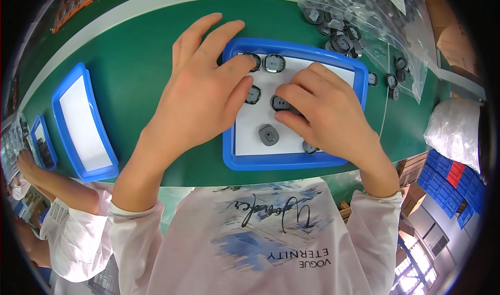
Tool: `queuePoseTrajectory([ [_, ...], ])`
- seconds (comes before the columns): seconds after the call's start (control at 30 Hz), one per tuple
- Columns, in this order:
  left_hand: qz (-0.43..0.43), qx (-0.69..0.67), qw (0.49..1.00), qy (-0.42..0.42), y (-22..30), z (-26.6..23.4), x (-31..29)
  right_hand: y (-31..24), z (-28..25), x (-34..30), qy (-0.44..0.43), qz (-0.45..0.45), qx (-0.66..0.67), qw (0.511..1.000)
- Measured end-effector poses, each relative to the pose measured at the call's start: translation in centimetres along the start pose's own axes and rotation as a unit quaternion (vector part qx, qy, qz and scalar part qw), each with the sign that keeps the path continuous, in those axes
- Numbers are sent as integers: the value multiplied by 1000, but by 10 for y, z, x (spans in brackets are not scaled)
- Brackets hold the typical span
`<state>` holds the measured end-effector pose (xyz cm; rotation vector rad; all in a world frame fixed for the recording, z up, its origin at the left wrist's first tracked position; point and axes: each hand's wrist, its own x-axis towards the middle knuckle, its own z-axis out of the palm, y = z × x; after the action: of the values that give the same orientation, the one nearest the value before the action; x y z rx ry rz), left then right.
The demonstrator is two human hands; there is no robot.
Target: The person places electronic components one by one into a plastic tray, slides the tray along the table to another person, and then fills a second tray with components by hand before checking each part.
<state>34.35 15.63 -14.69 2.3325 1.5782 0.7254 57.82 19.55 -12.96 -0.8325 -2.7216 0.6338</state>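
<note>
A blue tray (227,154) lined with white holds several small grey rounded plastic housings. My right hand (328,113) is over its middle, thumb and forefinger closed around one grey housing (279,103). Over the tray's left edge is my left hand (200,84), fingers spread. Its forefinger tip is at a housing (256,60) in the far left corner and partly hides it. The left thumb ends close to another housing (253,95). Farther right along the back lies a housing (274,63), and a plain-faced grey one (268,134) rests nearer me. My right hand partly covers another housing (310,148).
A second blue tray (112,167) with a white liner stands to the left on the green table (151,50). At the back right, a clear plastic bag (364,8) spills grey housings (341,42). A co-worker's arm (62,183) reaches toward a small blue tray (46,149) at far left.
</note>
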Motion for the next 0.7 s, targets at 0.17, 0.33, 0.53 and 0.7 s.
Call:
queuePoseTrajectory([
  [0.17, 17, -1, 999, 30, -8, 3, 4, -1, -1, 4, 15, 9, 13, 1000],
  [0.33, -2, 28, 999, 32, -7, 1, 9, 1, -7, 6, 0, -4, 7, 1000],
  [0.53, -4, -35, 999, 39, -7, -1, 9, 9, -10, 13, 55, 32, 7, 998],
  [0.7, 44, -46, 997, -33, 4, -21, 6, 12, 6, 20, 86, 18, 1, 996],
])
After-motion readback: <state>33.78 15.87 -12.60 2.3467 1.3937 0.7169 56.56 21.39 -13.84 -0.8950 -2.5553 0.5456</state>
